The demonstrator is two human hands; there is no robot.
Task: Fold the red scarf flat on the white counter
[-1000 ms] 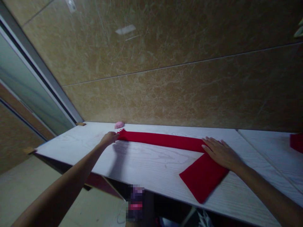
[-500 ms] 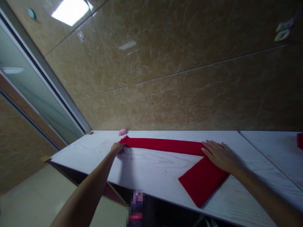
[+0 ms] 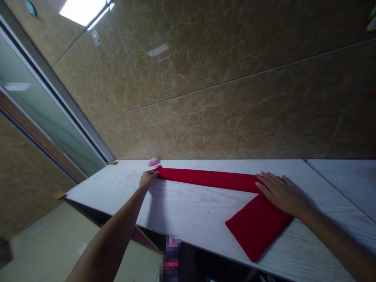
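Scarf (image 3: 205, 178) is laid along the counter (image 3: 190, 211): its fringed end is pinched by the left hand (image 3: 148, 178), its bend pressed under the flat, open right hand (image 3: 282, 192); one fold is made, the long stretch left.

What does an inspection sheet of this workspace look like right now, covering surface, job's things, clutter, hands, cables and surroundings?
Surface: white wood-grain table, with a second panel to the right.
Job's things: red scarf laid along the back, bent at the right into a flat section running toward the front edge.
Clutter: small pink object by the wall.
Hands: left hand at the scarf's fringed end, grip cannot be told; right hand flat and open on the bend.
Cables: nothing seen.
Surroundings: brown marble-look wall; glass door at left.
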